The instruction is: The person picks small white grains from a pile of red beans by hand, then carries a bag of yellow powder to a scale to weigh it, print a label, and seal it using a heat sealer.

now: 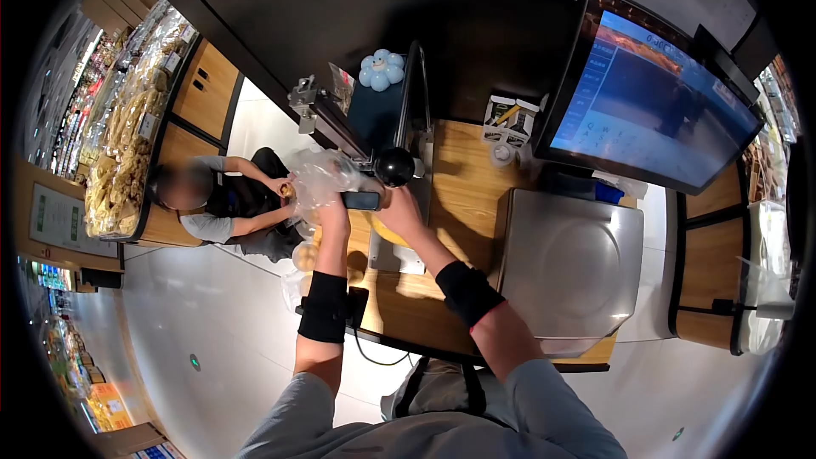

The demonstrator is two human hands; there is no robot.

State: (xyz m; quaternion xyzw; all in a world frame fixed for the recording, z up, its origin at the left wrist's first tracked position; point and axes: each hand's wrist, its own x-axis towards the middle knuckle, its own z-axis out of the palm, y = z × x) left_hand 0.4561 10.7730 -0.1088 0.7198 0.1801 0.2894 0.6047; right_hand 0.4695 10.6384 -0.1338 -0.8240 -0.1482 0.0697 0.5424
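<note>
My left hand (pixel 334 215) is closed on a clear plastic bag (pixel 319 178) that spreads out beyond its fingers. Close to its right, my right hand (pixel 399 211) is beside a small dark block (pixel 361 201) and just below a black ball knob (pixel 394 167); its fingertips are hidden. The knob belongs to a metal lever device (pixel 327 123) standing at the counter's back left. Something yellow (pixel 387 229) lies under my right wrist. Round pale items (pixel 305 256) in clear plastic are near the counter's left edge.
Another person (pixel 229 195) squats at the left, hands near the bag. A steel-topped machine (pixel 571 268) stands right on the wooden counter (pixel 463 195), below a large screen (pixel 650 98). A black-and-white box (pixel 510 119) is at the back. Bagged goods (pixel 127 136) fill the left shelf.
</note>
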